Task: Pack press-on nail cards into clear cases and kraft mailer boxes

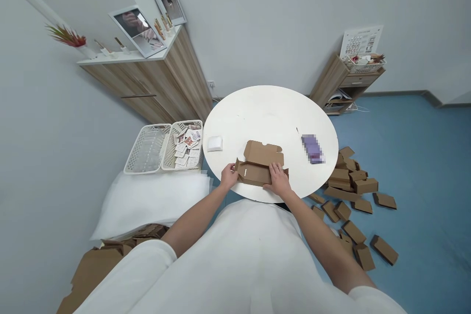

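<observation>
A brown cardboard box (257,172), partly folded with its lid raised toward the back, lies near the front edge of the round white table (257,108). My left hand (229,176) is closed on the box's left side flap. At the right end, my right hand (278,179) grips the box, fingers over the inside and thumb by the front wall. A small white slit shows inside the box's left part. The right end is partly covered by my hand.
A white packet (215,143) and a blurred purple item (312,149) lie on the table. Left are two white baskets (127,164) (164,166) of packets, white sheets (154,201) and flat cardboard (91,270). Several folded boxes (366,185) litter the right-hand floor.
</observation>
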Demonstrator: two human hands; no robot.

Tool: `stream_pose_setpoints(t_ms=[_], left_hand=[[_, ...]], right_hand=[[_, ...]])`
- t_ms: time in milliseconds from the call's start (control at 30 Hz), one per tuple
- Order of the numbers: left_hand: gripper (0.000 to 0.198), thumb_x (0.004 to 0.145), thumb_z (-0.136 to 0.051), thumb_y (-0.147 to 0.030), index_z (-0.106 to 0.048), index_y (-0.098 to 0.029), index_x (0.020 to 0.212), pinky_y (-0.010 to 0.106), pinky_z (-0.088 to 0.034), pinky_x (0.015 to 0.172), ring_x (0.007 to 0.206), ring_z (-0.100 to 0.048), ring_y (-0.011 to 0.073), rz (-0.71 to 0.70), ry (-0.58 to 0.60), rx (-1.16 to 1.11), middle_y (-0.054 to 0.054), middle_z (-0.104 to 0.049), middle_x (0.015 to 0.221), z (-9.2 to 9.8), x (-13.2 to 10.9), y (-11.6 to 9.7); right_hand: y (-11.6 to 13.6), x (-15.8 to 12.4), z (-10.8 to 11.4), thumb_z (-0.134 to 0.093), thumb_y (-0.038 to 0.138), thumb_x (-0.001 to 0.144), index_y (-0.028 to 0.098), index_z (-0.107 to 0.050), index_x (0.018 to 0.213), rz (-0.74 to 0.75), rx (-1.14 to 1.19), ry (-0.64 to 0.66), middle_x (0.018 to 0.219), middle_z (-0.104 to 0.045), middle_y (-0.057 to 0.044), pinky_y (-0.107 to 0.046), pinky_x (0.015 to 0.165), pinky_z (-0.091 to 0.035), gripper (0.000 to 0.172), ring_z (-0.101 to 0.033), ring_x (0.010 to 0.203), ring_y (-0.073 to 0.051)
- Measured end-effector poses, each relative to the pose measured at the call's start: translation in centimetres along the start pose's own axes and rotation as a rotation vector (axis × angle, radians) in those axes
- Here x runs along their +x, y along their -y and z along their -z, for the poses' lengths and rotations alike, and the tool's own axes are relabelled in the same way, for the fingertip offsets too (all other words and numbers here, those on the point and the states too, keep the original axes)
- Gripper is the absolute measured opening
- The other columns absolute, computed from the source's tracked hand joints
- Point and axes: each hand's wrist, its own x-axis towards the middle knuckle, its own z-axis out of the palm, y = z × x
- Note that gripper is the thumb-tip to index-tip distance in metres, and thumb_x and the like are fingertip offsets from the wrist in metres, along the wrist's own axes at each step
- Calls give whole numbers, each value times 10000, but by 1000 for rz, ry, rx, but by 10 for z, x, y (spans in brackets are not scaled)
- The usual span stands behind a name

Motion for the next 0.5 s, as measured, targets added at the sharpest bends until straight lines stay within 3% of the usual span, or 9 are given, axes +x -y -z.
stream_pose_setpoints(t_ms=[267, 500], left_hand=[[311, 746, -414, -167, -618, -153, 980, 249, -470, 652, 823, -598, 161, 45, 30, -90, 68, -655, 956, 7, 3, -10], [318, 690, -470, -124, -623, -154, 967, 254, -458, 660, 770, -576, 154, -38, 122, 9, 45, -635, 865, 7, -6, -25]], right_hand=[[7, 7, 1, -568, 578, 653, 144, -136, 1392, -8, 8, -8, 1460, -166, -125, -447, 971, -296, 960, -77, 1341, -300], [12, 9, -1, -617, 559, 622, 146, -151, 1387, 5, 18, -3, 1455, -169, -136, -466, 957, -319, 986, -81, 1338, -317]])
